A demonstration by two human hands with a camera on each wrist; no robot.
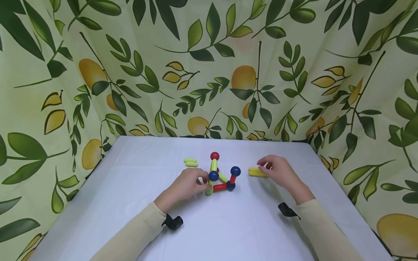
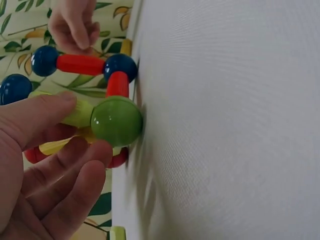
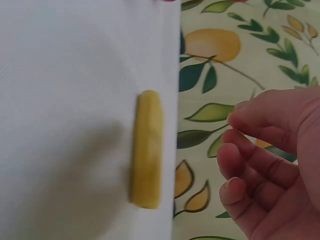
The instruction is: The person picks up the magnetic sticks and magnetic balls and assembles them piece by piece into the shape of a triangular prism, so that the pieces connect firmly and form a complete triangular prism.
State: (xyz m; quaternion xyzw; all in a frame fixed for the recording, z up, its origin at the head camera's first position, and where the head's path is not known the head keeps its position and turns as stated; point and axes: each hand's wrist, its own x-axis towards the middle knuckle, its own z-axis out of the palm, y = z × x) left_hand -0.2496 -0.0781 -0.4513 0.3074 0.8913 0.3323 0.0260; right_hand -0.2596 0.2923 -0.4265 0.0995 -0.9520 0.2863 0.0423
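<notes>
My left hand [image 1: 187, 184] pinches an upright yellow-green rod [image 2: 80, 113] between thumb and fingers. This magnetic rod stands on a green ball [image 2: 117, 121] and carries a blue ball [image 1: 213, 176] on top. A red rod [image 1: 220, 187] runs along the table from the green ball to another blue ball [image 1: 230, 186], which bears a short upright red rod and a further blue ball [image 1: 235, 171]. Behind stands a red ball [image 1: 214, 156] on a light rod. Near the yellow rods [image 1: 257, 173], my right hand [image 1: 281, 173] hovers with loosely bent fingers, holding nothing visible.
Two yellow-green rods [image 1: 191, 162] lie left of the structure. A white cloth [image 1: 137, 163] covers the table, and a leaf-patterned curtain [image 1: 209, 72] hangs behind it and at both sides. Each wrist wears a black camera mount [image 1: 173, 222].
</notes>
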